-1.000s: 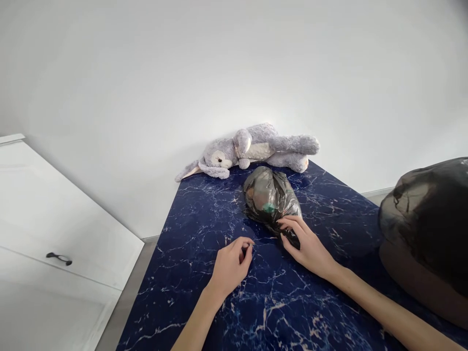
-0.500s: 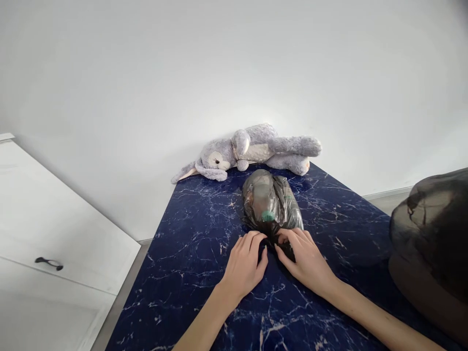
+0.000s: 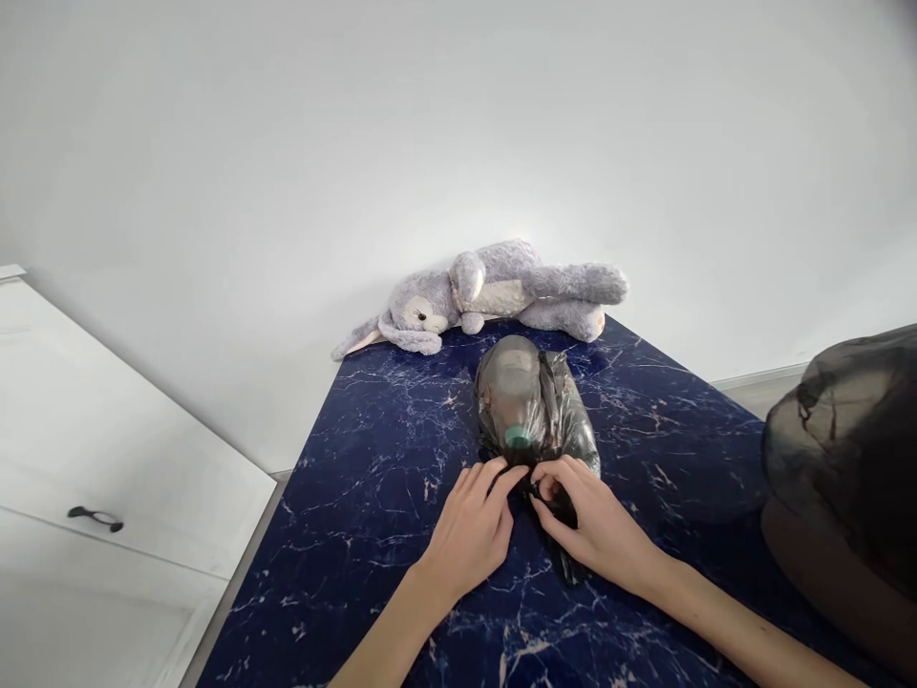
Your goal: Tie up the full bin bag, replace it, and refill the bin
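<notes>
A filled, dark see-through plastic bag (image 3: 526,401) lies on the blue marble-patterned table (image 3: 401,449), with something green showing through it. Both hands meet at the bag's near, gathered end. My left hand (image 3: 469,530) has its fingertips on the twisted plastic. My right hand (image 3: 591,526) pinches the same neck of the bag, and a tail of black plastic runs under its palm toward me.
A grey plush rabbit (image 3: 487,291) lies along the table's far edge against the white wall. A bin lined with a dark bag (image 3: 845,468) stands at the right. A white cabinet with a black handle (image 3: 95,517) stands at the left.
My left hand moved from the bare table to the bag's neck and joined my right hand. The bag's neck has been drawn tighter and a tail of plastic now trails toward me.
</notes>
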Tool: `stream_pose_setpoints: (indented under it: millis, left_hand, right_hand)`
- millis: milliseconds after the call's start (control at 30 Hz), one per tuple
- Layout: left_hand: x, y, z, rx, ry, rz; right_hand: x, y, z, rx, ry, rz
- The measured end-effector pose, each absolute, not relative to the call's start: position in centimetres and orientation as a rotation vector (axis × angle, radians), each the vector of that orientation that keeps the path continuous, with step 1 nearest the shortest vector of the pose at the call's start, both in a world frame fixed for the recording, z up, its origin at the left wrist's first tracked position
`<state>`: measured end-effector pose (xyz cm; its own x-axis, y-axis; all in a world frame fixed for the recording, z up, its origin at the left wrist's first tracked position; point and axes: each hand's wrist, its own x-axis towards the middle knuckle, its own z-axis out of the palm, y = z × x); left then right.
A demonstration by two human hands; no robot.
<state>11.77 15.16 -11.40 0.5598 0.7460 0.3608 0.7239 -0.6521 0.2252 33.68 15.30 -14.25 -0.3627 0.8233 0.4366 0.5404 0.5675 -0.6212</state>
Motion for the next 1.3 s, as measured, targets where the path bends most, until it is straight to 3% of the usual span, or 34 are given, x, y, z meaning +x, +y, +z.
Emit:
stream_pose_setpoints:
  millis: [333,733,1000,1300]
  left_hand:
    - [11.2,15.9,-12.2,2.556,1.484,1.022]
    - [8.3,18.0,-11.0,1.817,1.737,1.447]
    - [7.1,18.0,-10.9,1.504,1.64,1.443]
    - [9.9,14.6,-10.5,1.703,1.26,1.26]
  right_hand:
    - [33.8,15.0,-13.6,-1.002,-1.984,0.407]
    - [33.9,14.7,-12.9,-0.856,-2.013,0.316]
    - [33.4,14.0,-12.3,-0.846,-2.009,0.288]
    - [33.1,13.8,-12.4,-0.908,-2.012,0.143]
